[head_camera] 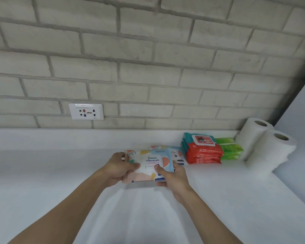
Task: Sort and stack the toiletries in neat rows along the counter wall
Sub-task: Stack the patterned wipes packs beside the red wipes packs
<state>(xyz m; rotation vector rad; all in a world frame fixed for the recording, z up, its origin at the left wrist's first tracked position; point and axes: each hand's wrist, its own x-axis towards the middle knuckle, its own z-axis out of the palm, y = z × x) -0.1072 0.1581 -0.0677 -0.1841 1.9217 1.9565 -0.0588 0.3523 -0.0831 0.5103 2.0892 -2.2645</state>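
Left hand (118, 169) and right hand (173, 176) grip a pastel pack (151, 161) by its ends, thumbs on top, fingers curled under. It's low over the counter (60, 173), just in front of the wall row: second pack (175, 152), red stack (203, 154), green stack (230, 148), rolls (264, 143) in the corner.

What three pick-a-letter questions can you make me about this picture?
1. Where are the rolls? A. far left B. far right C. on the floor
2. What colour are the packs between the red stack and the rolls? A. green B. purple C. black
3. How is the pastel pack? A. lying untouched B. torn in half C. being held

Answers: 1 B, they stand rightmost of everything. 2 A, they are bright green. 3 C, the left hand and right hand grip its two ends.
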